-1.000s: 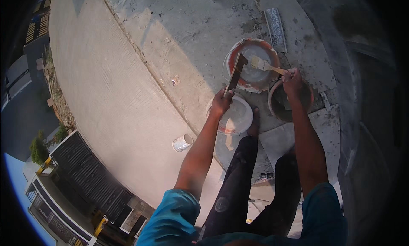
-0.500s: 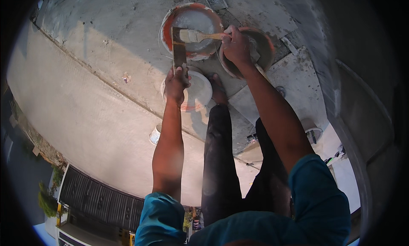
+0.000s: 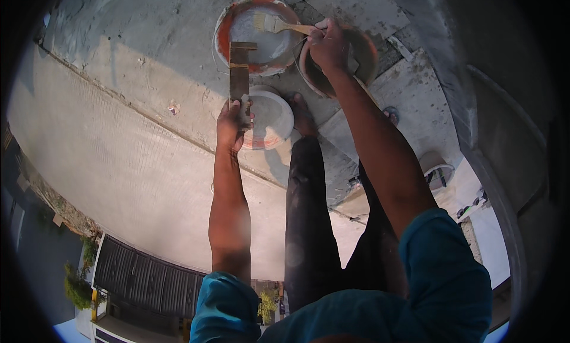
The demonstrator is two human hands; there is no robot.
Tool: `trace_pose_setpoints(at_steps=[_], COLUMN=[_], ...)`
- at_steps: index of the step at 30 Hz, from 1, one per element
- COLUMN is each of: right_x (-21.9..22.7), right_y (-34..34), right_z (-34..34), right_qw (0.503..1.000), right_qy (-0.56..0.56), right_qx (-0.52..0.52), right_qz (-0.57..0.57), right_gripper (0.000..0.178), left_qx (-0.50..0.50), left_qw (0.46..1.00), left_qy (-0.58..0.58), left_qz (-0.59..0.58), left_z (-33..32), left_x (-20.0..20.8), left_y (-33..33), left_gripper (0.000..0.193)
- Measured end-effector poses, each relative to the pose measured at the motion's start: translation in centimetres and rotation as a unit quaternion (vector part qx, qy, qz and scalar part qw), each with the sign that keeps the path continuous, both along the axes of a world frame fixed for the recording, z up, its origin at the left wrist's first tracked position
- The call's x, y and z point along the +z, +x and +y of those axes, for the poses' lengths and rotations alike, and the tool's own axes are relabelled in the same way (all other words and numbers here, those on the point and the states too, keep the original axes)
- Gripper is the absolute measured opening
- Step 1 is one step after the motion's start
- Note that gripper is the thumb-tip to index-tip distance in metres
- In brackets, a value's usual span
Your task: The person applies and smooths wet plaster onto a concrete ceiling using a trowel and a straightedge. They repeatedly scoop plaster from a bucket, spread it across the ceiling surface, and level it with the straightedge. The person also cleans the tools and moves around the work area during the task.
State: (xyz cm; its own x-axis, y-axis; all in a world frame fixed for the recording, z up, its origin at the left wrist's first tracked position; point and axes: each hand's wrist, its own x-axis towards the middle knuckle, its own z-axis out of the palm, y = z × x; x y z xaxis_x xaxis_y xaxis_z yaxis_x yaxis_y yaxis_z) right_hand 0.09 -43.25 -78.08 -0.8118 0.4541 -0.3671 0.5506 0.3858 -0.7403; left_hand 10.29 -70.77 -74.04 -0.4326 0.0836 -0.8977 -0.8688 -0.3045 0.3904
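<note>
Reaching across the mouth of an orange-walled bucket (image 3: 223, 34), a flat paintbrush (image 3: 276, 25) points its pale bristles to the left; from here I can't tell whether they touch the greyish liquid. The person's right hand (image 3: 328, 45) pinches the end of its wooden handle, fingers closed. Closer to the body, the left hand (image 3: 230, 123) grips the near end of a flat wooden piece (image 3: 239, 76), whose far end, with a short crosspiece, overlaps that bucket's near edge in view.

Below it, just beside the left hand, stands a smaller white-rimmed bucket (image 3: 289, 114), and a reddish-brown bucket (image 3: 373, 52) sits behind the right hand. All three stand on rough, partly shaded concrete ground (image 3: 148, 147). Farther off I see a round tub (image 3: 439, 175) to the right and a dark ribbed gate (image 3: 148, 275) at lower left.
</note>
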Motion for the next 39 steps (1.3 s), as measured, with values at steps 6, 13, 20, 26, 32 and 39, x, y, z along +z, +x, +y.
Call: trace_pose_setpoints(at_steps=[6, 13, 20, 26, 32, 39], right_x=[1.4, 2.3, 4.4, 10.4, 17.8, 25.8], right_y=[0.1, -1.0, 2.0, 10.2, 20.8, 33.2], right_z=[0.1, 1.4, -3.5, -1.2, 8.6, 21.8], right_qw=[0.99, 0.979, 0.986, 0.935, 0.765, 0.797], right_qy=[-0.017, -0.016, -0.07, -0.33, -0.584, -0.533], right_qx=[0.12, 0.192, 0.119, 0.051, -0.232, -0.277], right_qz=[0.068, 0.07, 0.089, -0.12, -0.141, -0.06], right_gripper=[0.018, 0.012, 0.073, 0.065, 0.045, 0.037], left_qx=[-0.117, -0.215, -0.038, 0.207, 0.128, -0.091], left_qw=[0.986, 0.949, 0.968, 0.96, 0.97, 0.989], left_qy=[-0.113, -0.213, -0.169, 0.126, 0.183, 0.082], left_qz=[0.023, 0.092, 0.184, 0.138, 0.099, 0.083], left_z=[-2.7, -4.0, -4.1, 7.9, 21.3, 32.1], left_x=[-0.1, 1.7, 3.4, 8.1, 12.0, 17.6], left_y=[0.1, -3.1, -1.6, 1.1, 8.1, 16.0], left_gripper=[0.027, 0.032, 0.039, 0.052, 0.039, 0.033])
